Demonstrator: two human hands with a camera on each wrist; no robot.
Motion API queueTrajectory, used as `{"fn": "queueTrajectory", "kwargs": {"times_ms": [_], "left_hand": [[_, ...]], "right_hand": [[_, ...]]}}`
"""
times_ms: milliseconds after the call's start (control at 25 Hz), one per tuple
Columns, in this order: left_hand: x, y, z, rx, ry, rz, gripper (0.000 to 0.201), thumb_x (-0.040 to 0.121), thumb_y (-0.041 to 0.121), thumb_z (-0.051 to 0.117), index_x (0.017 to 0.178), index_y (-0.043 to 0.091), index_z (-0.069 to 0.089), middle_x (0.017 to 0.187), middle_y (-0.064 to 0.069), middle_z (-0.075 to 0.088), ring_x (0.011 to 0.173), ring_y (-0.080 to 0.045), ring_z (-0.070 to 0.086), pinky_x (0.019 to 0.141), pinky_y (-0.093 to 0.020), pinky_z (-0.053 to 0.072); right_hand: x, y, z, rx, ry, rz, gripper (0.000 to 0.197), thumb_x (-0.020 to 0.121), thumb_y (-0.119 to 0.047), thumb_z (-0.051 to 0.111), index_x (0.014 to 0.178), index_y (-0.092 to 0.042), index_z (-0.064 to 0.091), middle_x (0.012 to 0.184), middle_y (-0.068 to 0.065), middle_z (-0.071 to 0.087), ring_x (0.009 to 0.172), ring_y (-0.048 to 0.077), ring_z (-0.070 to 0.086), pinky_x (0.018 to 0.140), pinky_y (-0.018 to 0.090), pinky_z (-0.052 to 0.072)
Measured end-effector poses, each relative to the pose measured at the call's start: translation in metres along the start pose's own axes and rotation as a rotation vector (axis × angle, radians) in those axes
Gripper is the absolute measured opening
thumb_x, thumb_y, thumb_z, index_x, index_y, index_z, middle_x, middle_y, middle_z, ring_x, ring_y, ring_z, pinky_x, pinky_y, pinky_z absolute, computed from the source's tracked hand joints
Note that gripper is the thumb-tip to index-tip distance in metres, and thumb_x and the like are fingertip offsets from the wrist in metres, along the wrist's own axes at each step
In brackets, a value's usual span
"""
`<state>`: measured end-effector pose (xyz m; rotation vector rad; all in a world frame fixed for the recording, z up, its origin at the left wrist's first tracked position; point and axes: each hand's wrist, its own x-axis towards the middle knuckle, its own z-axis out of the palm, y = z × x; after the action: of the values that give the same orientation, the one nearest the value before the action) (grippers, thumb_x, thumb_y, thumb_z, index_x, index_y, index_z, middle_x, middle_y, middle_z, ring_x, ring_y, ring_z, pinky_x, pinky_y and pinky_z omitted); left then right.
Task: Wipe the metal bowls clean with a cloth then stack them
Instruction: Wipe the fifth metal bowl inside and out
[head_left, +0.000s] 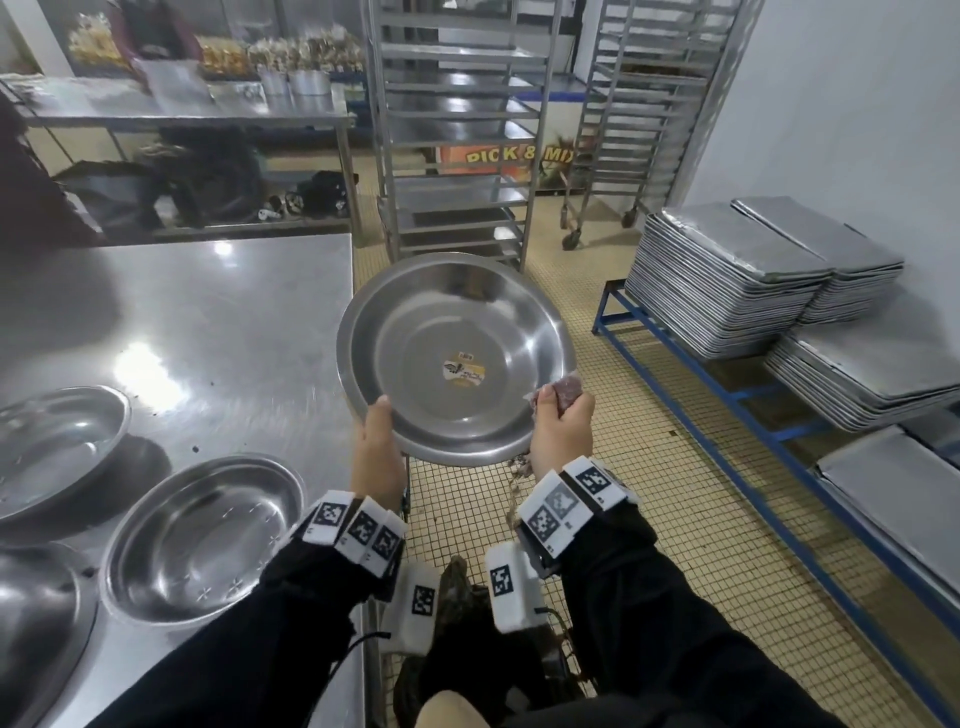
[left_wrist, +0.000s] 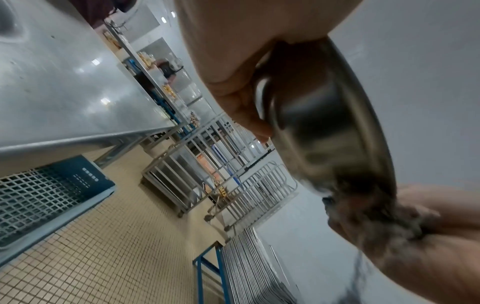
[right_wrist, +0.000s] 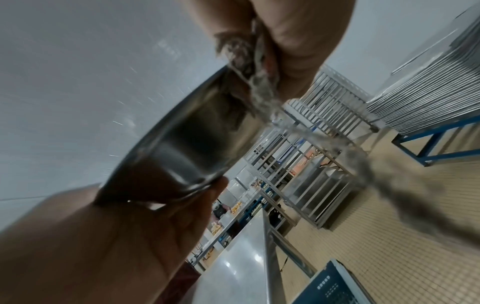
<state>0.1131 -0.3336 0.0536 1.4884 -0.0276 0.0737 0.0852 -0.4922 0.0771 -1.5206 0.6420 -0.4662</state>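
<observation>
Out over the tiled floor, just past the surface (head_left: 218, 312) edge, 1 bowl (head_left: 457, 358) is held tilted toward the person. The left hand (head_left: 378, 447) grips its near rim, thumb inside. The right hand (head_left: 561, 431) holds the rim opposite with a bunched cloth (head_left: 567, 391) pinched against it. A sticker (head_left: 464, 369) sits in the bowl's middle. On the surface lie 3 more bowls (head_left: 205, 538), side by side, none stacked. I judge the wiping is in hand on this bowl, and all the stacking is left; whether those 3 are wiped I cannot tell.
</observation>
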Motion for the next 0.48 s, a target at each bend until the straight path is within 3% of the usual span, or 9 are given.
{"fn": "queueTrajectory", "kwargs": {"times_ms": [80,160,240,320,400,480], "left_hand": [[0.003,-0.004,0.001,-0.012,-0.041,-0.040,0.039,0.101,0.031,0.038,0.128,0.005,0.048,0.108,-0.013,0.063,0.087,-0.002,0.065,0.065,-0.009,0.048],[0.010,-0.004,-0.008,-0.087,-0.122,-0.040,0.047,0.096,0.040,0.046,0.131,0.010,0.041,0.107,-0.011,0.065,0.092,-0.022,0.068,0.067,-0.021,0.055],[0.017,0.004,-0.022,-0.158,-0.179,-0.015,0.048,0.096,0.044,0.044,0.128,0.009,0.043,0.103,-0.012,0.065,0.083,-0.030,0.068,0.062,-0.031,0.057],[0.026,0.011,-0.034,-0.215,-0.218,-0.033,0.045,0.102,0.041,0.034,0.119,0.006,0.058,0.093,-0.010,0.068,0.076,-0.026,0.067,0.060,-0.032,0.058],[0.030,0.016,-0.040,-0.287,-0.283,-0.063,0.043,0.103,0.033,0.029,0.108,0.015,0.067,0.091,-0.005,0.071,0.080,-0.021,0.068,0.072,-0.034,0.058],[0.029,0.018,-0.044,-0.289,-0.267,-0.133,0.035,0.102,0.028,0.034,0.108,0.014,0.065,0.093,-0.005,0.072,0.087,-0.021,0.068,0.082,-0.038,0.054]], "right_hand": [[0.001,-0.004,0.001,0.006,0.009,0.016,0.022,0.098,-0.027,0.045,0.113,-0.012,0.039,0.085,-0.001,0.055,0.065,0.012,0.057,0.045,0.020,0.043],[0.007,-0.012,-0.011,-0.033,-0.029,-0.014,0.020,0.098,-0.026,0.045,0.112,-0.013,0.040,0.087,-0.002,0.055,0.068,0.009,0.056,0.041,0.014,0.041],[0.020,-0.020,-0.025,-0.108,-0.086,-0.052,0.021,0.098,-0.027,0.047,0.112,-0.013,0.046,0.089,-0.004,0.056,0.074,0.008,0.057,0.050,0.015,0.043],[0.032,-0.026,-0.035,-0.203,-0.153,-0.077,0.021,0.096,-0.030,0.049,0.111,-0.015,0.052,0.092,-0.004,0.059,0.082,0.012,0.060,0.064,0.022,0.047],[0.039,-0.028,-0.038,-0.301,-0.228,-0.110,0.017,0.095,-0.031,0.051,0.108,-0.020,0.054,0.095,-0.004,0.061,0.085,0.010,0.060,0.071,0.024,0.048],[0.038,-0.027,-0.035,-0.329,-0.258,-0.134,0.013,0.096,-0.029,0.051,0.105,-0.021,0.053,0.093,-0.005,0.060,0.083,0.008,0.058,0.064,0.020,0.042]]}}
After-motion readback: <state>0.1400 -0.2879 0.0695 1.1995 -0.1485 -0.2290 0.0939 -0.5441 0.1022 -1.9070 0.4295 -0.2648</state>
